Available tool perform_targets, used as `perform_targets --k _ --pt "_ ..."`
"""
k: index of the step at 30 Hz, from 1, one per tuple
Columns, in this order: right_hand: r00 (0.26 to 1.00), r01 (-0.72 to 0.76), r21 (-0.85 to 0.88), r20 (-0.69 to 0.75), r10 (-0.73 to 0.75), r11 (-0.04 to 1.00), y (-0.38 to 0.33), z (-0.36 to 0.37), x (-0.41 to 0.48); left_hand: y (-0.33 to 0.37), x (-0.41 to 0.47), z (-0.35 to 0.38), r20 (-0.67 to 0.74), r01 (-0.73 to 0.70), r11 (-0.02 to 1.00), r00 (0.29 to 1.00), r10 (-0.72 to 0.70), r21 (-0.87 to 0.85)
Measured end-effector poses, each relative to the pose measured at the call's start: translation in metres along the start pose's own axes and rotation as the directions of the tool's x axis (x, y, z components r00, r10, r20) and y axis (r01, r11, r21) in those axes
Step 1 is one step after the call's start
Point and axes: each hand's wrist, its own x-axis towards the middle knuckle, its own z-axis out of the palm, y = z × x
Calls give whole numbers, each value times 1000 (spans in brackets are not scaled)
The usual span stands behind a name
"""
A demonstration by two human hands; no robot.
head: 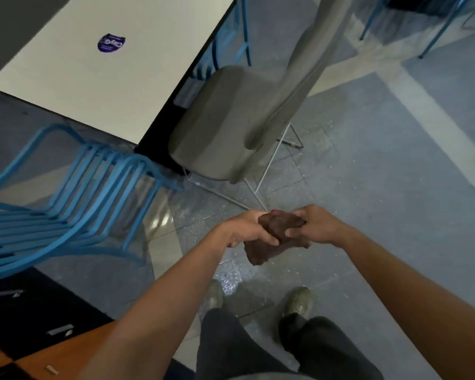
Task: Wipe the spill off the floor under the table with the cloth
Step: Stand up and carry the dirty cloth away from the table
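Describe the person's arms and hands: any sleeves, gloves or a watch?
Both arms are bare to the frame edge: no sleeves, gloves or watch show on the left arm or right arm. The left hand and right hand show no rings. A tiny red spot at one fingertip may be nail polish; too small to tell.

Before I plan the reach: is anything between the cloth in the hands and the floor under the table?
Yes. A grey chair stands against the table edge, right between the cloth and the floor beneath; a blue chair flanks it on the left.
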Motion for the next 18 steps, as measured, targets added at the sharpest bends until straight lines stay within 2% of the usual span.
perform_targets --k 1,2,6,12,18 --pt "999 -26 5 -43 26 1000 37 -50 -36 50 13 49 5 -22 998 1000 22 51" --pt "998 -11 3 -58 11 1000 42 -60 -41 61 15 55 -37 -25 996 999 28 81" --pt "992 33 39 -127 -28 999 54 -102 -53 99 36 68 -137 -66 993 987 79 93" --pt "968 62 178 -252 -16 982 83 -181 -46 181 79 84 -277 -115 993 954 113 9" --pt "948 76 176 -318 -16 981 104 -279 -10 272 147 83 -348 -193 981 921 176 -14"
